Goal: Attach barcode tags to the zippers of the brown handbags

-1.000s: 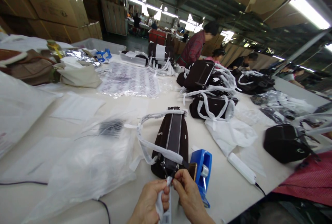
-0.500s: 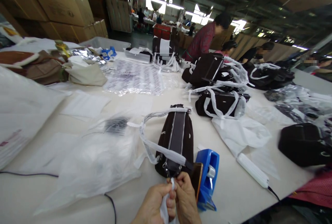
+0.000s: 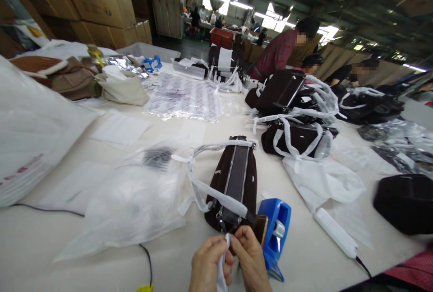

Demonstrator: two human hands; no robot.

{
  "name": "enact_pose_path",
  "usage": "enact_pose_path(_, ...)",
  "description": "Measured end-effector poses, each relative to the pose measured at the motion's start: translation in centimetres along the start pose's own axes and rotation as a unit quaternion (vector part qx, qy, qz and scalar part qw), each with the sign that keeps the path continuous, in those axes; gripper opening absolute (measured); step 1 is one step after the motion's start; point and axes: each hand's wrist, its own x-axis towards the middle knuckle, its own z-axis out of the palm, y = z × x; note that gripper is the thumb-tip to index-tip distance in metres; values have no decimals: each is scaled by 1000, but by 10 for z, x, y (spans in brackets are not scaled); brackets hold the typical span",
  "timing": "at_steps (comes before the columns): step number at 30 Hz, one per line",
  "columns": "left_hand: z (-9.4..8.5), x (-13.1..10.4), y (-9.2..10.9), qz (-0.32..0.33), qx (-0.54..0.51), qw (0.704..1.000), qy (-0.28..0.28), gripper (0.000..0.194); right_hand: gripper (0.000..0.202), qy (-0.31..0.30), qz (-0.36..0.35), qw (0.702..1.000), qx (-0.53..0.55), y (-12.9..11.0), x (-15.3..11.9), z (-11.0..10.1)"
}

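Note:
A dark brown handbag (image 3: 235, 181) lies on the white table (image 3: 297, 247), its strap wrapped in white paper (image 3: 216, 195). At its near end my left hand (image 3: 208, 267) and my right hand (image 3: 252, 262) pinch a white strip with a tag (image 3: 223, 267) close to the zipper pull. Both hands touch the strip, thumbs together. Just to the right of my right hand stands a blue tape dispenser (image 3: 277, 229).
Clear plastic bags (image 3: 131, 201) lie left of the handbag, over a thin cable (image 3: 147, 258). More dark bags (image 3: 297, 136) with wrapped straps sit further back and right. A white power strip (image 3: 334, 233) lies right. Co-workers stand at the table's far side; cardboard boxes (image 3: 98, 7) stack behind.
The view has shifted left and tilted; my hands stay at the bag's near end and have drawn closer together on the white strip.

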Motion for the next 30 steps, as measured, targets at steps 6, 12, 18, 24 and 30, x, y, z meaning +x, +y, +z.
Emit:
enact_pose_path(6,-2,0,-4,79,61,995,5,32,12,-8,-239,915,-325,-43,1,-14)
enact_pose_path(12,-6,4,-3,146,130,981,5,30,33,-234,-324,748,-530,-95,17,0)
enact_pose_path(18,-7,3,-1,161,143,977,-8,30,12,-272,-306,690,-597,-103,22,12)
enact_pose_path(24,-11,10,-3,143,154,978,-11,29,16,-332,-336,648,-597,-105,30,7)
enact_pose_path(30,-9,8,8,66,153,985,-50,25,21,-365,-363,623,-589,-106,32,-7)
